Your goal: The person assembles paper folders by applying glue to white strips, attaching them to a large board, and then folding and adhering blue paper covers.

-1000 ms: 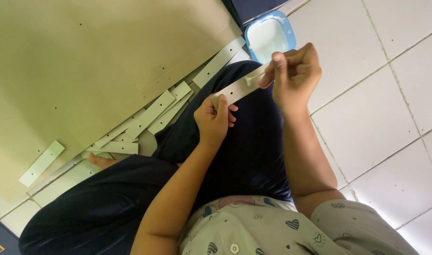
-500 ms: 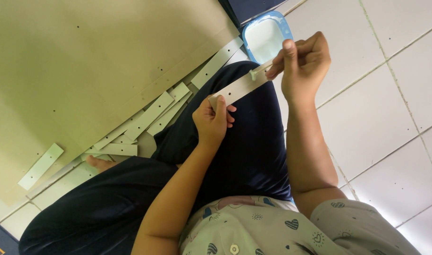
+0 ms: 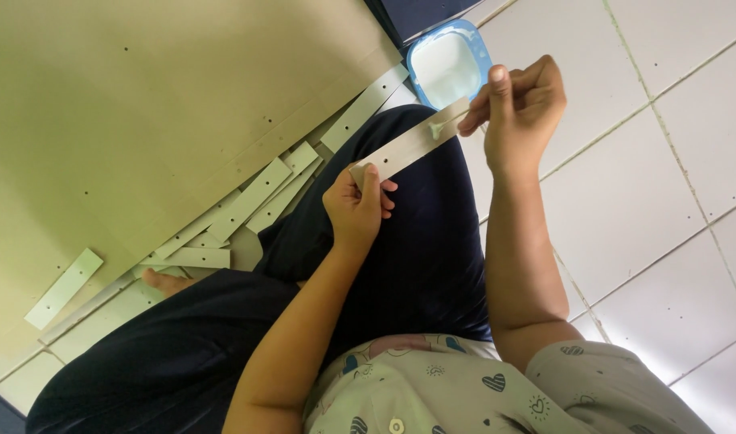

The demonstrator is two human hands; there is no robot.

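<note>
Cardboard sheet (image 3: 143,104): filled upper left of frame, flat on tiled floor (image 3: 673,185).
Loose strips (image 3: 247,201): scattered along its edge, centre-left.
Tub (image 3: 450,66): blue rim, white paste, top centre.
Strip in hand (image 3: 408,149): centre, held slanted over knee.
Left hand (image 3: 356,210): pinched strip's lower end.
Right hand (image 3: 522,104): fingers pressed around small applicator at strip's upper end; paste blob there.
Risk: thin strip could flex, paste might drip onto dark trousers.

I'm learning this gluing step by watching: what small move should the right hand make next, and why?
Probably draw the right hand along the strip toward the left hand: the white paste sits only at the strip's far end, and the rest looks bare.
</note>
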